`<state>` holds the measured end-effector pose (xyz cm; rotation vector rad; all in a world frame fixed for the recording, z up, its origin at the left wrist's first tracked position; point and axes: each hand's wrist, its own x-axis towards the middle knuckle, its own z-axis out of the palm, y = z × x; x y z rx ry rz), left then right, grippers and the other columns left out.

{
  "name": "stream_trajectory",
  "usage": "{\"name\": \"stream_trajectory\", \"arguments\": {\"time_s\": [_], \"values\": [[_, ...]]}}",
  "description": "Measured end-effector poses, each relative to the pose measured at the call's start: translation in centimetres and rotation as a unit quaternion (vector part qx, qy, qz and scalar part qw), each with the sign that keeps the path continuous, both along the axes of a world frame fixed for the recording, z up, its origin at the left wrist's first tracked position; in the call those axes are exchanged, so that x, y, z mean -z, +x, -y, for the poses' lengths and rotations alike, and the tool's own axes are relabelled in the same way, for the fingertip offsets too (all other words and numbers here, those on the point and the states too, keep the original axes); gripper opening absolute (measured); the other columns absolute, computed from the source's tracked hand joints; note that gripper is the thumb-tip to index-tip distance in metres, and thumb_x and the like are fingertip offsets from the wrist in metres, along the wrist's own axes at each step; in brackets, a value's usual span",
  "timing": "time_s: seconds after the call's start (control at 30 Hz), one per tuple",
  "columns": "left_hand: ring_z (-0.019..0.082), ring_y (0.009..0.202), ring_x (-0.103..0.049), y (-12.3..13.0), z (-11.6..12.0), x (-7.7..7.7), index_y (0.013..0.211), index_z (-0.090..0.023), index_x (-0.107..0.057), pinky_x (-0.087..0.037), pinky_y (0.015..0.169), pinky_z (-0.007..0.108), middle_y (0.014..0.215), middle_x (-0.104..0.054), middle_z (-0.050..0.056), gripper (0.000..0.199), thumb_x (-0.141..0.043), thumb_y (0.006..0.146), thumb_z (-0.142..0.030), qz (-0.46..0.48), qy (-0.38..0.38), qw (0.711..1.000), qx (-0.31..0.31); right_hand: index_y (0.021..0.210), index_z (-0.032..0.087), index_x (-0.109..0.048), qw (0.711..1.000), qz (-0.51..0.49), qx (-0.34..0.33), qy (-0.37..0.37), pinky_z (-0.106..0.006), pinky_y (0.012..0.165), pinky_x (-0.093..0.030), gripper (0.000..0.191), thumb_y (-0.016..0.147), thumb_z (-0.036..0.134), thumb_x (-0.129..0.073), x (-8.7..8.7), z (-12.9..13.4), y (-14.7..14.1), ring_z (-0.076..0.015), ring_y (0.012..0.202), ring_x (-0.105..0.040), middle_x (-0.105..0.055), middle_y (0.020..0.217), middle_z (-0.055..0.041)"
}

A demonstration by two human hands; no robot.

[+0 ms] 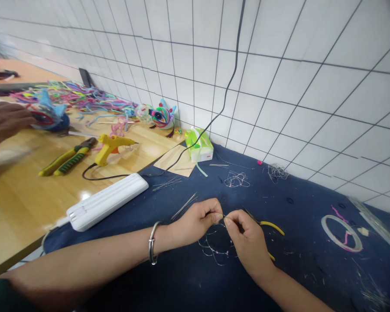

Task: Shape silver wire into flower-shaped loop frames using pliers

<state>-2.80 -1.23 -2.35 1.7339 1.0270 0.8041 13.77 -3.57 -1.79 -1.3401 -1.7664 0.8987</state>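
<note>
My left hand [195, 221], with a silver bangle on its wrist, pinches thin wire between thumb and forefinger. Close beside it, my right hand [248, 238] pinches the same wire, leaving a small gap between the fingertips. Below both hands hangs a looped piece of beaded wire [217, 251], carrying a few small pink beads. Partly hidden behind my right hand lies a pair of yellow-handled pliers [272, 226]. Straight wire pieces [184, 206] rest on the dark blue cloth just beyond my left hand.
A white power strip [107, 201], yellow glue gun [112, 147] and green-yellow pliers [67, 160] lie left. Further back stand a tissue pack [199, 147] and colourful pipe cleaners [94, 102]. Another person's hand [6, 123] touches a blue craft figure [50, 115]. A white ring [326, 225] lies right.
</note>
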Motion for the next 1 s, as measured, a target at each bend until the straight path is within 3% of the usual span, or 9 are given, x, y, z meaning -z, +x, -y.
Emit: {"name": "stream_trajectory", "arguments": {"time_s": [0.2,0.5,0.7,1.0], "values": [[0.008,0.063,-0.038,0.2,0.1,-0.1,0.073,-0.013,-0.050,-0.032,0.059,0.021,0.066,-0.043,-0.003,0.013,-0.046,0.084,-0.020,0.019,0.003,1.000,-0.010,0.071,0.019,-0.051,1.000,-0.015,0.014,-0.002,-0.022,0.058,-0.037,0.014,0.083,0.026,-0.047,0.1,0.0,-0.2,-0.0111,0.061,-0.045,-0.049,0.065,0.0032],[0.010,0.072,-0.048,-0.7,-0.4,0.2,0.091,-0.013,-0.054,-0.039,0.070,0.025,0.082,-0.055,0.002,0.020,-0.049,0.085,-0.032,0.171,-0.119,0.977,0.039,0.076,0.019,-0.052,0.996,-0.065,0.023,-0.062,-0.022,0.056,-0.038,0.018,0.084,0.035,-0.047,0.5,-0.7,1.0,-0.0114,0.061,-0.044,-0.048,0.067,0.0030],[0.009,0.068,-0.048,-0.9,-0.6,0.3,0.086,-0.013,-0.057,-0.039,0.065,0.023,0.075,-0.055,0.000,0.019,-0.057,0.079,-0.031,0.130,-0.141,0.980,0.049,0.077,0.020,-0.053,0.994,-0.072,0.019,-0.079,-0.022,0.056,-0.038,0.019,0.084,0.037,-0.048,0.6,-0.6,1.0,-0.0113,0.061,-0.044,-0.049,0.067,0.0030],[0.008,0.061,-0.047,-0.8,-0.5,1.0,0.076,-0.014,-0.056,-0.038,0.057,0.020,0.066,-0.054,-0.002,0.012,-0.057,0.077,-0.026,0.049,-0.107,0.993,0.013,0.075,0.020,-0.053,0.994,-0.078,0.009,-0.078,-0.022,0.059,-0.038,0.018,0.084,0.035,-0.049,0.9,-0.3,0.7,-0.0108,0.063,-0.043,-0.049,0.068,0.0029]]}}
